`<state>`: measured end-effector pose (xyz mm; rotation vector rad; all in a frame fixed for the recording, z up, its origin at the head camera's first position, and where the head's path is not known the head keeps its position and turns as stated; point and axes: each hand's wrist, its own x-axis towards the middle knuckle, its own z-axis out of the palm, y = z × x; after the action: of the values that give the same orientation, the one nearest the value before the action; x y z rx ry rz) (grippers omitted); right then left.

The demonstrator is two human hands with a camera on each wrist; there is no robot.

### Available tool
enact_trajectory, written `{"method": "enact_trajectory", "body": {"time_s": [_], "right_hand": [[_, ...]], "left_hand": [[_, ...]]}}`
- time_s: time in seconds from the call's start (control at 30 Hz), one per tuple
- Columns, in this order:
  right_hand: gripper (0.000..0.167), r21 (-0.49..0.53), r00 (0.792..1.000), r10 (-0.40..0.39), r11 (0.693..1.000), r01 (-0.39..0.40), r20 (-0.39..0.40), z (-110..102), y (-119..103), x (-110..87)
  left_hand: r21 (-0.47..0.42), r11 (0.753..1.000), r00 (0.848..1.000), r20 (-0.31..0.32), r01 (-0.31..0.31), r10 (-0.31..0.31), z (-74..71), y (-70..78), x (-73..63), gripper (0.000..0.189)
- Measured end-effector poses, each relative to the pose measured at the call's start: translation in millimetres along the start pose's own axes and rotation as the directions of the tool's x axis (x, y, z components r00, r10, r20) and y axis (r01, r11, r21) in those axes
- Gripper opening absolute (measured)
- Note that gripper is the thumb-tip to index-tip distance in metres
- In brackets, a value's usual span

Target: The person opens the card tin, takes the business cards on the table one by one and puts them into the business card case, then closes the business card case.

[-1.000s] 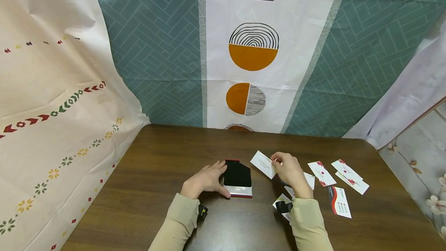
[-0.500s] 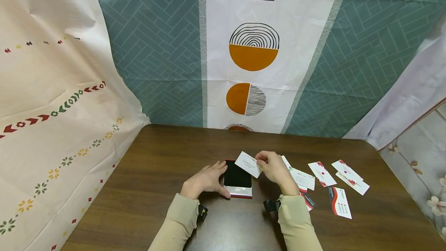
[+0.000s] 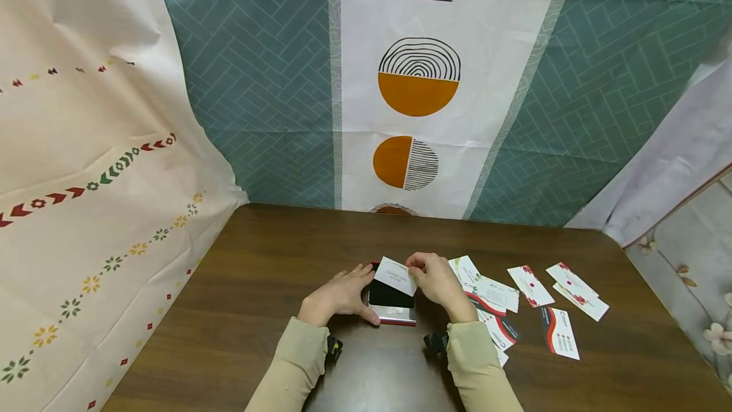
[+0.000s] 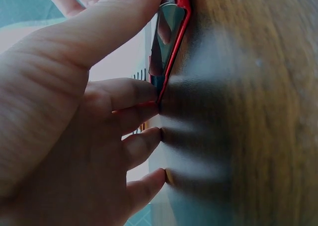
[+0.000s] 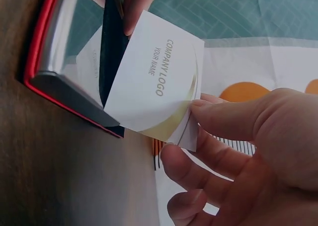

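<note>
A red-edged business card case (image 3: 391, 315) lies on the table, its silver front strip nearest me and a black inner part behind it. My left hand (image 3: 340, 294) holds the case at its left side, thumb near the front corner and fingers spread toward the back. The left wrist view shows the other fingertips touching the table beside the case (image 4: 170, 32). Between thumb and fingers, my right hand (image 3: 437, 281) pinches a white business card (image 5: 154, 77) by one corner. That card is tilted over the black part; its opposite corner meets the case (image 5: 47, 47) edge.
Several overlapping business cards (image 3: 496, 292) lie to the right of my right hand. Farther right are a floral card (image 3: 528, 286), a red-and-black card (image 3: 562, 334) and two more floral cards (image 3: 583, 301). A patterned curtain (image 3: 274, 100) hangs behind the brown table (image 3: 274, 247).
My right hand has carried the white card leftward from beside the card pile to over the case. More of the pile now shows. My left hand has stayed on the case.
</note>
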<state>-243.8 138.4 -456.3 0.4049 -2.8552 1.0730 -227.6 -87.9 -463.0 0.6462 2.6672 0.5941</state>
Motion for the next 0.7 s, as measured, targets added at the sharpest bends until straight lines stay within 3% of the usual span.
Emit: {"method": "enact_trajectory", "body": {"time_s": [0.3,0.7], "right_hand": [[0.012,-0.041,0.999,-0.05,0.998,0.05,0.001,1.9,-4.4,-0.4],[0.012,-0.099,0.999,-0.041,0.994,0.043,0.029,9.7,-5.1,-1.4]], "left_hand": [[-0.022,1.0,1.0,-0.001,0.001,-0.001,-1.3,0.4,-0.8,0.104],[-0.011,1.0,1.0,0.01,0.01,-0.01,-0.9,-0.1,-0.2,0.105]]}}
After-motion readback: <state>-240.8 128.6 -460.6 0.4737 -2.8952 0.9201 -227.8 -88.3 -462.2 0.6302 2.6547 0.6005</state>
